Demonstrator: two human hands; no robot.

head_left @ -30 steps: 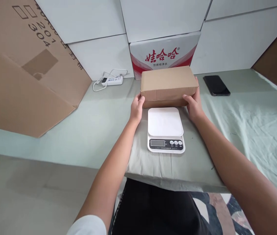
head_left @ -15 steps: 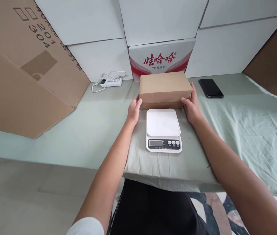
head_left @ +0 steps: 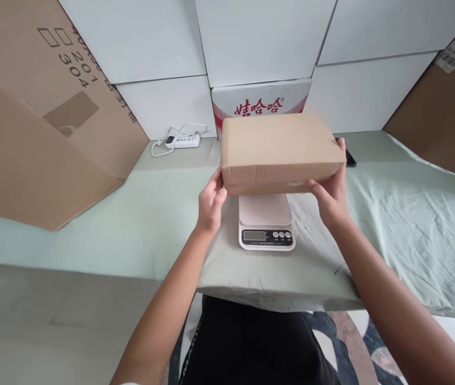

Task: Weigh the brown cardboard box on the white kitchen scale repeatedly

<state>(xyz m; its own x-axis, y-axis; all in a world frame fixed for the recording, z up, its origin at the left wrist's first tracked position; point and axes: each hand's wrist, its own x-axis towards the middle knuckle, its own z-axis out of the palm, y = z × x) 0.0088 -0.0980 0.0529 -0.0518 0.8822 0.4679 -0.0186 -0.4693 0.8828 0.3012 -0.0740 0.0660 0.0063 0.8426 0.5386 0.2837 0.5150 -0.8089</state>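
A brown cardboard box [head_left: 279, 144] is held up off the cloth between both hands, its long side facing me. My left hand [head_left: 211, 202] grips its left end, thumb at the lower front corner. On the right end my right hand [head_left: 334, 192] is closed, thumb along the lower front edge and fingers behind the corner. Below the box stands a white kitchen scale [head_left: 266, 227] with a small display and several round buttons; the box hides the back of its platform. I see no contact between box and scale.
A dark phone [head_left: 350, 159] lies partly hidden behind my right hand. A white power strip [head_left: 183, 140] with a cable rests at the back left. Large cartons [head_left: 22, 144] flank the table, and a white-and-red carton [head_left: 259, 96] stands against the tiled wall.
The box has risen off the table and come nearer to me, with both hands on its ends. It now covers the rear of the scale and part of the phone.
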